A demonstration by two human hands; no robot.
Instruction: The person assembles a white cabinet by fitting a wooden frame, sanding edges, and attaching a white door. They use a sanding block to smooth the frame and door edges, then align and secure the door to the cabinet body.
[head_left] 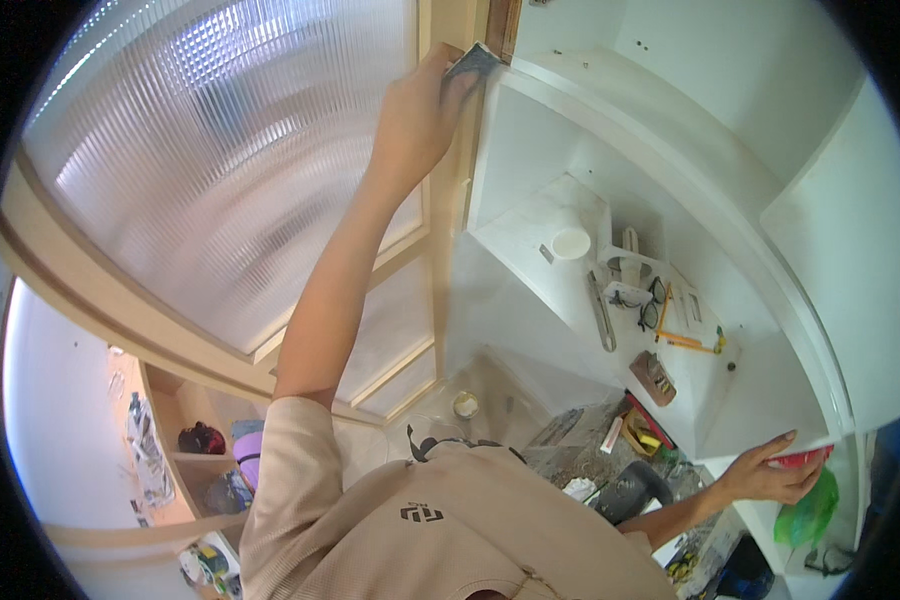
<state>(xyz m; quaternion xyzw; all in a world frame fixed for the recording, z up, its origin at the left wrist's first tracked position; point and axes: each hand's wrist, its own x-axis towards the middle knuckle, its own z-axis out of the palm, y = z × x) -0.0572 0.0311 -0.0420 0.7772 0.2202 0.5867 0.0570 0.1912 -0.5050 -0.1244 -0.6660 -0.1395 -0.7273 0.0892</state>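
Note:
My left hand (417,127) reaches up along the wooden door frame (448,150). Between its thumb and fingers is a folded dark sheet, which looks like sandpaper (475,62), at the top corner of the white curved shelf unit (670,135). Low on the right, my right hand (767,474) is by the unit's lower edge, thumb and fingers around a red object (802,458) that is partly hidden. A green plastic bag (808,510) hangs or lies just beyond that hand.
On the shelf are a white cup (571,243), black glasses (651,304), a long metal tool (602,312), a yellow-orange tool (688,343) and a wooden hand plane (653,378). A ribbed-glass door (240,170) stands left. Below lies a small round container (465,404) near a cluttered surface.

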